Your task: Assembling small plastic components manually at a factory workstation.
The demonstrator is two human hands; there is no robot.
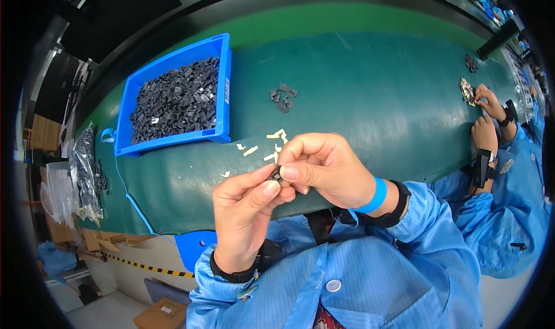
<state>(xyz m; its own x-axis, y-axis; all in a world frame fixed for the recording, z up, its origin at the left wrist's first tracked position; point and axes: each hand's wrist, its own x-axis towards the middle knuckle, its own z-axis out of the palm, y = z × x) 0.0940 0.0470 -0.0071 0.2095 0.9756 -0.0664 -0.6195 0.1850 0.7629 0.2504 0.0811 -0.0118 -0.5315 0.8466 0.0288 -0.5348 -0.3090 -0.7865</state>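
Note:
Between my two hands is a small black plastic part (276, 174), mostly covered by the fingers. My left hand (245, 204) pinches it between thumb and forefinger from the left. From the right, my right hand (326, 170) closes its thumb and fingertips on the same part; whether it also grips a smaller piece I cannot make out. Just beyond the fingertips lie several pale yellow strips (250, 151) on the green mat. Farther off sits a small group of black plastic parts (283, 98).
A blue bin (226, 86) heaped with black parts stands at the left. A blue coiled cord (137, 207) hangs over the mat's (370, 98) near edge. Clear plastic bags (87, 173) lie far left. At right, a co-worker's hands (488, 121) work beside a pale pile (467, 91).

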